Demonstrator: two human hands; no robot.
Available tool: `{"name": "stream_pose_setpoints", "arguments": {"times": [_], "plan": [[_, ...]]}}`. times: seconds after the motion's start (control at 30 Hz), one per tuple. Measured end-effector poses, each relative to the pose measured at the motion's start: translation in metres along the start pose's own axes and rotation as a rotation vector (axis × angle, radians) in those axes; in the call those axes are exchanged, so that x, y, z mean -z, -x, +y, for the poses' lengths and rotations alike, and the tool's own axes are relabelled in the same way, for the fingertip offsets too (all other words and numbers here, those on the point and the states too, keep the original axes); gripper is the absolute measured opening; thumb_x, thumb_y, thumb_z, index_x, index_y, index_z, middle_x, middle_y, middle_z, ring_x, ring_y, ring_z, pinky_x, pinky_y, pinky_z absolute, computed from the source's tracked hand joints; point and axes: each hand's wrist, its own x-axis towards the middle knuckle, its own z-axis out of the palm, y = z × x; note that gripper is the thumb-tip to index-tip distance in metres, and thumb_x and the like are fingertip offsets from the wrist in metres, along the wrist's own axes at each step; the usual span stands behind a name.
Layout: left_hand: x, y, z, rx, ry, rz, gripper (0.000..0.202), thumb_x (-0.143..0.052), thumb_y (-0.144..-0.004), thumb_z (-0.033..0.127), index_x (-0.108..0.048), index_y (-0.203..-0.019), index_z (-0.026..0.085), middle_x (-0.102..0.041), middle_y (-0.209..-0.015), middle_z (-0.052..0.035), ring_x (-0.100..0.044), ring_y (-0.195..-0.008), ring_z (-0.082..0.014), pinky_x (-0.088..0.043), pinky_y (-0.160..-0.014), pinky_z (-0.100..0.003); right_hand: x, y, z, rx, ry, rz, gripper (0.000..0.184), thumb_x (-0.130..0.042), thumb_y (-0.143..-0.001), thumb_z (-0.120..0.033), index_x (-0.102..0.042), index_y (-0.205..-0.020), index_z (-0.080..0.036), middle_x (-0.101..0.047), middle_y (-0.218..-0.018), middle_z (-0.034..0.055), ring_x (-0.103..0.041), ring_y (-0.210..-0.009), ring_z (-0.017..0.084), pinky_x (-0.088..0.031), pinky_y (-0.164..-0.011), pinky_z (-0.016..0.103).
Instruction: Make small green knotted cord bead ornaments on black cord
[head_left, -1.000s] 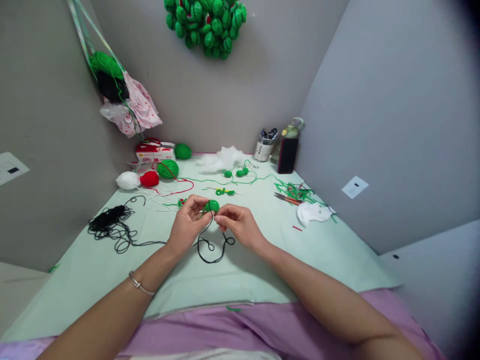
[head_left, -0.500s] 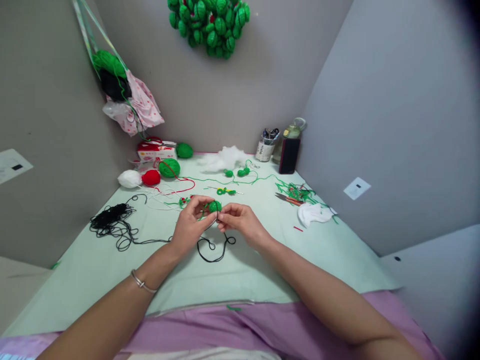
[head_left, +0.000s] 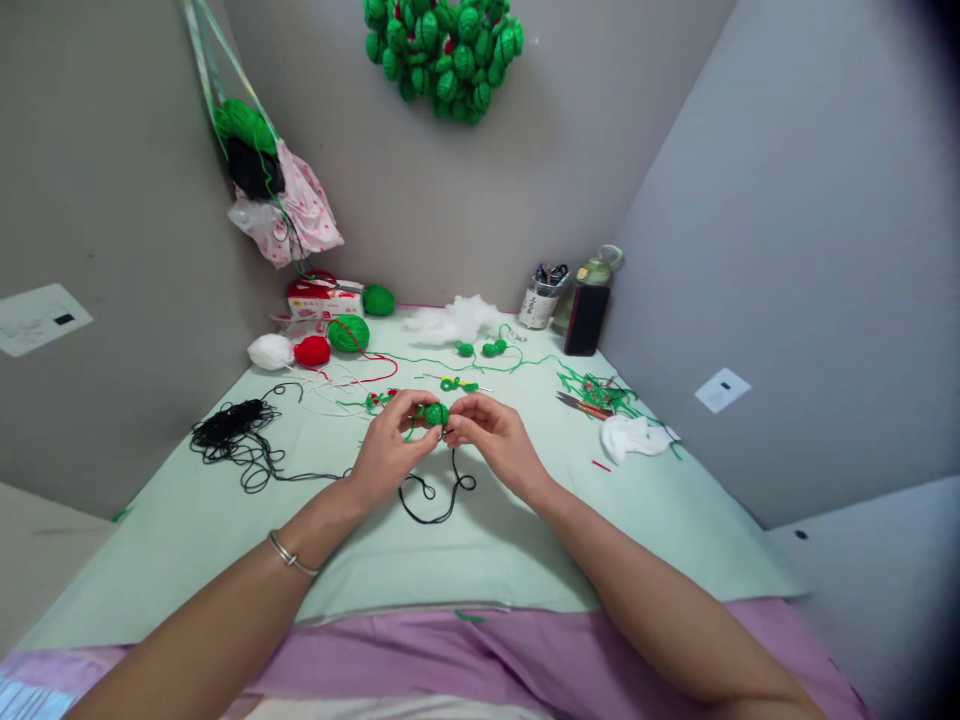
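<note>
Between the fingers and thumb of my left hand (head_left: pixel 390 440) sits a small green crocheted ball (head_left: pixel 436 414). A strand of black yarn (head_left: pixel 457 490) runs over the ball and trails down in loops on the table. My right hand (head_left: pixel 495 435) is closed at the ball's right side, its thumb and fingertips pinched where the black strand comes off; whether a needle is there is too small to tell. Further left lies a tangled heap of black yarn (head_left: pixel 234 425). Just beyond my hands are a crochet hook with green pieces (head_left: pixel 457 385) and small red-and-green pieces (head_left: pixel 375 401).
White stuffing (head_left: pixel 457 320) lies at the back, near small green balls (head_left: pixel 493 348). Scissors (head_left: pixel 585 404), green yarn scraps (head_left: pixel 600 390) and a white cloth-like piece (head_left: pixel 634 438) are on the right. A phone (head_left: pixel 587 320) leans by a pen cup (head_left: pixel 538 303). Yarn balls (head_left: pixel 349 334) stand back left.
The whole view has shifted a little, so things appear further right. My left hand still holds the green ball; my right fingers have moved slightly at its right side.
</note>
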Motion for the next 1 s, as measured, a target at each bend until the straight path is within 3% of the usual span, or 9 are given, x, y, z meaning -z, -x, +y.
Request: {"name": "stream_pose_setpoints", "arguments": {"times": [0.17, 0.27, 0.37, 0.47, 0.6, 0.67, 0.77, 0.9, 1.0], "plan": [[0.000, 0.000, -0.004, -0.081, -0.118, -0.077, 0.027, -0.064, -0.076, 0.018, -0.064, -0.103, 0.022, -0.060, -0.100, -0.0050, -0.060, -0.094, -0.0198, -0.047, -0.088, -0.033, 0.008, -0.004, -0.003, 0.066, 0.213, 0.047, 0.019, -0.071, -0.075, -0.035, -0.066, -0.073, -0.017, -0.061, -0.065, -0.0012, -0.052, -0.055, 0.009, -0.044, -0.055, 0.024], [0.002, -0.001, -0.004, -0.035, -0.112, -0.095, 0.028, -0.063, -0.076, 0.018, -0.064, -0.104, 0.022, -0.061, -0.101, -0.0048, -0.060, -0.090, -0.0187, -0.047, -0.086, -0.033, 0.028, -0.012, -0.017, 0.102, 0.088, 0.166, 0.020, -0.070, -0.074, -0.037, -0.064, -0.077, -0.018, -0.064, -0.070, 0.0007, -0.049, -0.053, 0.009, -0.037, -0.048, 0.022], [0.004, -0.003, -0.003, 0.034, -0.041, -0.108, 0.026, -0.061, -0.077, 0.019, -0.064, -0.103, 0.021, -0.062, -0.100, -0.0043, -0.059, -0.088, -0.0175, -0.047, -0.084, -0.031, 0.060, -0.020, -0.035, 0.047, -0.172, 0.236, 0.029, -0.074, -0.071, -0.041, -0.057, -0.081, -0.020, -0.067, -0.079, 0.0008, -0.047, -0.050, 0.006, -0.032, -0.043, 0.021], [0.007, -0.004, 0.000, 0.081, 0.027, -0.148, 0.026, -0.061, -0.076, 0.020, -0.065, -0.102, 0.020, -0.062, -0.094, -0.0033, -0.059, -0.083, -0.0167, -0.048, -0.078, -0.029, 0.103, -0.024, -0.048, -0.021, -0.220, 0.173, 0.032, -0.079, -0.068, -0.038, -0.055, -0.077, -0.020, -0.055, -0.064, -0.0049, -0.034, -0.044, 0.003, -0.025, -0.041, 0.020], [0.009, -0.006, 0.007, 0.124, 0.106, -0.120, 0.025, -0.064, -0.073, 0.021, -0.065, -0.098, 0.019, -0.062, -0.088, -0.0030, -0.059, -0.079, -0.0176, -0.049, -0.074, -0.031, 0.162, -0.026, -0.056, 0.197, -0.073, 0.353, 0.044, -0.063, -0.088, -0.044, -0.039, -0.058, -0.022, -0.034, -0.052, -0.0064, -0.027, -0.044, 0.004, -0.020, -0.046, 0.029], [0.010, -0.007, 0.011, 0.143, 0.136, -0.109, 0.024, -0.065, -0.072, 0.023, -0.066, -0.096, 0.020, -0.062, -0.085, -0.0032, -0.060, -0.077, -0.0181, -0.049, -0.075, -0.032, 0.177, -0.028, -0.057, 0.231, -0.056, 0.425, 0.049, -0.059, -0.091, -0.044, -0.033, -0.056, -0.023, -0.033, -0.050, -0.0064, -0.025, -0.045, 0.004, -0.021, -0.048, 0.032], [0.009, -0.007, 0.013, 0.178, 0.150, -0.132, 0.024, -0.066, -0.072, 0.025, -0.066, -0.095, 0.020, -0.062, -0.084, -0.0030, -0.060, -0.076, -0.0179, -0.049, -0.076, -0.032, 0.164, -0.032, -0.051, 0.197, -0.070, 0.401, 0.038, -0.057, -0.092, -0.039, -0.042, -0.061, -0.020, -0.041, -0.052, -0.0060, -0.029, -0.046, 0.002, -0.025, -0.050, 0.030], [0.008, -0.006, 0.012, 0.171, 0.119, -0.155, 0.027, -0.065, -0.074, 0.027, -0.064, -0.099, 0.019, -0.060, -0.089, -0.0031, -0.058, -0.079, -0.0172, -0.048, -0.075, -0.030, 0.091, -0.031, -0.024, 0.073, -0.056, 0.219, 0.025, -0.073, -0.076, -0.037, -0.062, -0.077, -0.014, -0.061, -0.066, -0.0003, -0.041, -0.047, 0.003, -0.030, -0.048, 0.024], [0.008, -0.006, 0.009, 0.121, 0.056, -0.159, 0.029, -0.063, -0.076, 0.027, -0.063, -0.104, 0.018, -0.061, -0.098, -0.0047, -0.057, -0.087, -0.0183, -0.046, -0.079, -0.031, 0.037, -0.022, -0.005, -0.092, 0.026, -0.062, 0.028, -0.068, -0.076, -0.041, -0.067, -0.082, -0.014, -0.069, -0.079, 0.0041, -0.049, -0.049, 0.005, -0.035, -0.049, 0.023]]}}
